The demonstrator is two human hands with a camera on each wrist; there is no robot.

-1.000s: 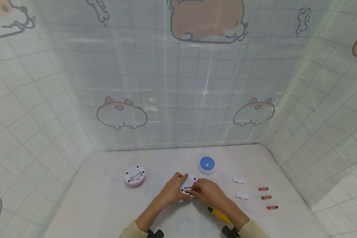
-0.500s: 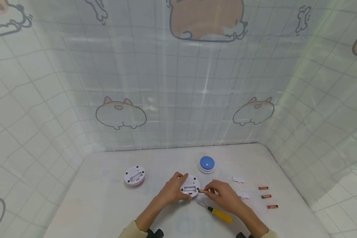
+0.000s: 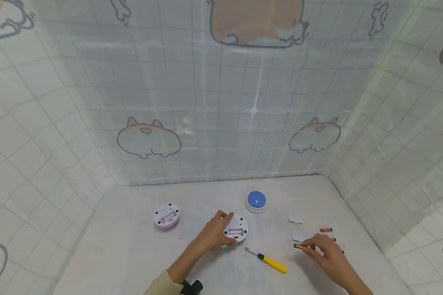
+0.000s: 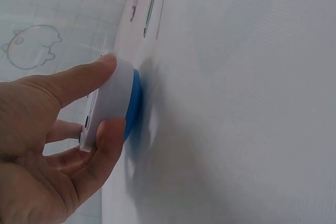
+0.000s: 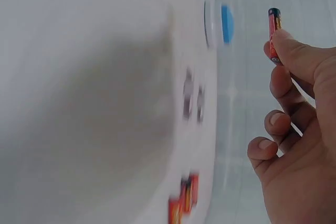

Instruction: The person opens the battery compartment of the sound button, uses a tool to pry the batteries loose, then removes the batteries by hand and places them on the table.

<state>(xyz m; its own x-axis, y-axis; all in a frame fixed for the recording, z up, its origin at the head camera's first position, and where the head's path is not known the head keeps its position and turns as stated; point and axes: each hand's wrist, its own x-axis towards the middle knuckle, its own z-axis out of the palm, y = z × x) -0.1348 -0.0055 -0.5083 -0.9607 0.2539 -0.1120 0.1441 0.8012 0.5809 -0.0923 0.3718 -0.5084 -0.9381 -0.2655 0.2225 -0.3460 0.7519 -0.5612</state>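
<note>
Left hand (image 3: pixel 212 234): held one upturned button (image 3: pixel 240 223), blue side down, at centre, battery slot (image 3: pixel 235 232) empty. Right hand (image 3: pixel 326 255): pinched one battery (image 3: pixel 298 246), at right, near the loose batteries (image 3: pixel 326 230). Step, apparently: battery removal; next move likely called for laying it down.

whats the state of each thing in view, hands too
gripped button: face down, battery compartment open and empty
pinkish button: face down, open and empty too
blue-topped button: upright
screwdriver: lying on the table
white covers: two, detached
loose batteries: three, lying down
pinched battery: held clear of the table
left hand: gripping a button
right hand: pinching a battery
</note>
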